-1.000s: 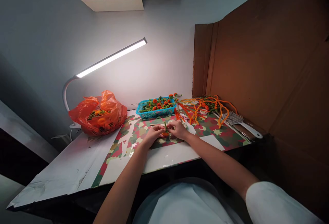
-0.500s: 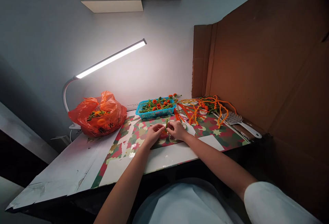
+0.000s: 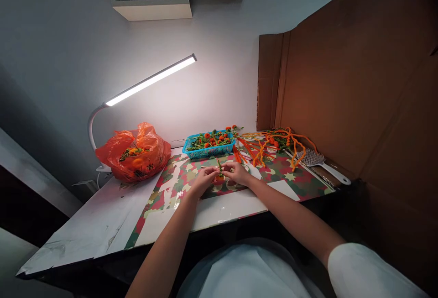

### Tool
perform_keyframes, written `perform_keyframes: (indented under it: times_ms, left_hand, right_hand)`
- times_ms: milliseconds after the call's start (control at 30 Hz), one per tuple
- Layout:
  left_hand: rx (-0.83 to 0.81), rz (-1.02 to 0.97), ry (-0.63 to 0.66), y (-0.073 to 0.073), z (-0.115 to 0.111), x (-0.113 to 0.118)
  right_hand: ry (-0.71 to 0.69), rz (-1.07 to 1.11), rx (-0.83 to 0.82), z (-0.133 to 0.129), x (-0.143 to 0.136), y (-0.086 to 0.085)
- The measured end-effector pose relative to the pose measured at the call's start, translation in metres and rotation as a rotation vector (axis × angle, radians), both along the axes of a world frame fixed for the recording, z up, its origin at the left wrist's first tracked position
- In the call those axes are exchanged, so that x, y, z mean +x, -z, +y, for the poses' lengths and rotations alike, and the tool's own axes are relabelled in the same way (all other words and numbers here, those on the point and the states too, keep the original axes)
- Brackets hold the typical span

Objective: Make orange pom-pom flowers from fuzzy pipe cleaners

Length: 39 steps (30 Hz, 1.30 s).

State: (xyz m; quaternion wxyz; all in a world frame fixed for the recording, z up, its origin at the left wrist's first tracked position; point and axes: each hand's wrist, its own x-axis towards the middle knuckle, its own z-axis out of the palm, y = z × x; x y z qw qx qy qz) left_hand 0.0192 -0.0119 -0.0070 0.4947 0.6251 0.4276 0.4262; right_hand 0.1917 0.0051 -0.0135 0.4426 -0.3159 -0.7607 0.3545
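Close together over the patterned table cover, both hands pinch a small craft flower (image 3: 219, 179) with a fuzzy green stem and an orange head pointing down. My left hand (image 3: 204, 179) grips it from the left, fingers closed. From the right, my right hand (image 3: 237, 174) has its thumb and fingers closed at the green part. The fingers hide some of the flower. Beyond the hands stands a blue basket (image 3: 208, 153) with several orange flowers on green stems. Orange pipe cleaners (image 3: 251, 147) lie to the right of it.
On the left are an orange plastic bag (image 3: 137, 170) with yellow-orange flowers inside and a lit desk lamp (image 3: 150, 81). A hairbrush (image 3: 328, 170) lies at the right, near a tall cardboard panel (image 3: 325, 83). A shelf (image 3: 153, 11) hangs above.
The fingers of both hands have shifted slightly around the green stem, and more of the orange head shows below. The camera view has moved a little.
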Motion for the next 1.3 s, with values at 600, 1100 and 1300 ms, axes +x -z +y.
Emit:
perform_keyframes:
  times_ms: [600, 1100, 1300]
  left_hand:
    - [0.030, -0.083, -0.117, -0.009, -0.009, 0.010]
    - [0.071, 0.115, -0.063, -0.009, -0.008, 0.011]
    - [-0.028, 0.034, 0.067, -0.001, -0.003, 0.005]
  right_hand:
    - [0.164, -0.097, -0.003, -0.001, -0.003, -0.001]
    - [0.218, -0.306, 0.227, -0.008, 0.002, -0.008]
    - [0.139, -0.201, 0.267, -0.007, 0.005, -0.007]
